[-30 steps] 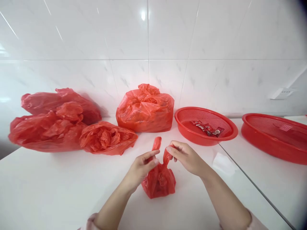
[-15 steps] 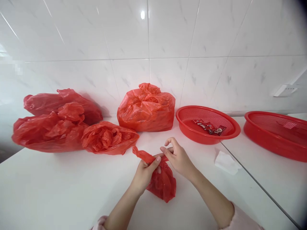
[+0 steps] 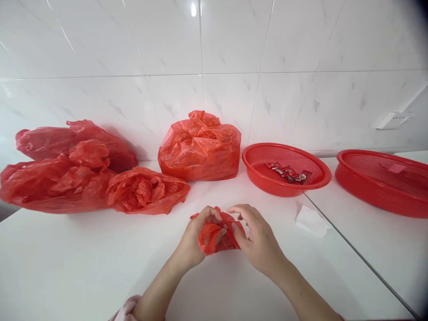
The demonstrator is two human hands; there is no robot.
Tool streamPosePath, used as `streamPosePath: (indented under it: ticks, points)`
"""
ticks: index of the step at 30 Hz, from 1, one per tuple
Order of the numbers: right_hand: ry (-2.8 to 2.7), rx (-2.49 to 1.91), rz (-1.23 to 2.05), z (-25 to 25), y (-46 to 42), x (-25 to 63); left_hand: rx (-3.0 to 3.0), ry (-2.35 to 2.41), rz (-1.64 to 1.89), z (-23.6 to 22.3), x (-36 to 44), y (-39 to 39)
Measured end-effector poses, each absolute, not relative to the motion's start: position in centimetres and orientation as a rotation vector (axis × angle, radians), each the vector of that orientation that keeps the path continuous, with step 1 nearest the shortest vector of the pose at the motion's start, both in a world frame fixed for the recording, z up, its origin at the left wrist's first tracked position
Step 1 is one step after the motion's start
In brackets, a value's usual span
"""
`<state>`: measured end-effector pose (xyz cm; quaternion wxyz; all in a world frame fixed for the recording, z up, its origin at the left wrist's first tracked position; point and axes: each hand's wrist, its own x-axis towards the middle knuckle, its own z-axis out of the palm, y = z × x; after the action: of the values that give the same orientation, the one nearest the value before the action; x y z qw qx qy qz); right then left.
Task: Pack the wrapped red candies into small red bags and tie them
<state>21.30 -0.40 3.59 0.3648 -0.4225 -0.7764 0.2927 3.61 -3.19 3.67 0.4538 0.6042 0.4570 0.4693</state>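
A small red plastic bag (image 3: 214, 236) is bunched up between both my hands, low over the white counter (image 3: 83, 263). My left hand (image 3: 197, 236) curls its fingers round the bag's left side. My right hand (image 3: 256, 238) presses in on the right side with thumb and fingers bent on the plastic. Most of the bag is hidden by my fingers.
Several bigger red plastic bags (image 3: 67, 174) lie at the back left, and a full one (image 3: 200, 147) stands against the tiled wall. A red mesh basket (image 3: 314, 183) holds a few wrapped candies (image 3: 287, 171). Another red basket (image 3: 377, 187) sits far right. A white paper scrap (image 3: 310, 220) lies nearby.
The bag's two handles, held up apart a second ago, have been drawn together and down. Both hands have closed in and now bunch the bag into a small wad.
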Motion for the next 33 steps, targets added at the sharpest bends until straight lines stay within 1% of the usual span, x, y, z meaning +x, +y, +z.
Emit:
streamPosePath:
  ticks: [2, 5, 11, 16, 18, 20, 22, 24, 27, 30, 33]
  points:
    - [-2.006, -0.985, 0.904, 4.0, 0.2, 21.1, 1.604, 1.142, 1.110, 4.0, 3.6, -3.2]
    - [-1.898, -0.978, 1.179, 3.5, 0.9, 20.4, 1.682, 1.188, 1.107, 3.9, 3.7, -3.2]
    - [-1.696, -0.935, 1.393, 1.1, 0.9, 19.0, 1.809, 1.575, 1.171, 1.7, 4.0, -2.6]
    - [-1.359, -0.851, 1.751, 0.3, 1.3, 19.3, 1.848, 1.559, 1.230, 1.1, 4.0, -2.4]
    - [-1.335, -0.776, 1.874, 0.4, 1.7, 19.8, 1.870, 1.528, 1.254, 1.2, 3.8, -2.3]
    - [-1.378, -0.731, 1.927, 0.7, 2.1, 20.2, 1.880, 1.509, 1.267, 1.5, 3.3, -2.2]
    - [-1.439, -0.761, 1.911, 1.0, 2.3, 20.4, 1.874, 1.487, 1.255, 1.9, 2.6, -2.0]
    - [-1.537, -0.830, 1.802, 1.3, 2.3, 20.3, 1.843, 1.448, 1.216, 2.3, 2.0, -2.1]
    - [-1.735, -0.891, 1.462, 1.2, 1.7, 19.7, 1.709, 1.432, 1.185, 3.0, 1.3, -2.6]
    - [-1.916, -0.892, 1.088, 0.4, 1.0, 19.0, 1.563, 1.514, 1.278, 3.8, 1.3, -3.6]
    - [-2.018, -0.885, 0.890, -0.6, 1.0, 18.6, 1.450, 1.623, 1.358, 4.4, 1.6, -4.3]
